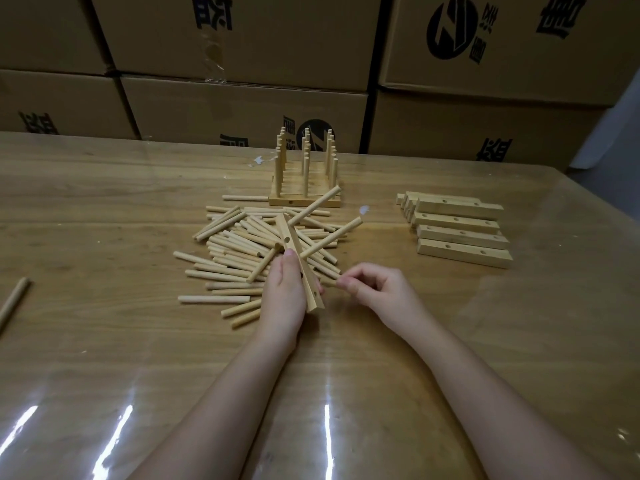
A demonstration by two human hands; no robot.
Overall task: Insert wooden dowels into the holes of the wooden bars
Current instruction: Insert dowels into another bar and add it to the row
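Note:
My left hand (pixel 284 292) grips a wooden bar (pixel 294 247) held above the dowel pile, its long axis running away from me. Two dowels stick out of the bar to the upper right: a far one (pixel 315 206) and a nearer one (pixel 332 237). A hole shows near the bar's close end. My right hand (pixel 374 289) pinches the end of a loose dowel (pixel 329 281) at the pile's right edge, just right of the bar. The pile of loose dowels (pixel 242 247) lies on the table in front of me.
Finished bars with upright dowels (pixel 304 178) stand in a row behind the pile. Several empty bars (pixel 460 230) are stacked at the right. A single dowel (pixel 14 299) lies at the far left. Cardboard boxes (pixel 242 46) wall off the back of the table (pixel 104 341).

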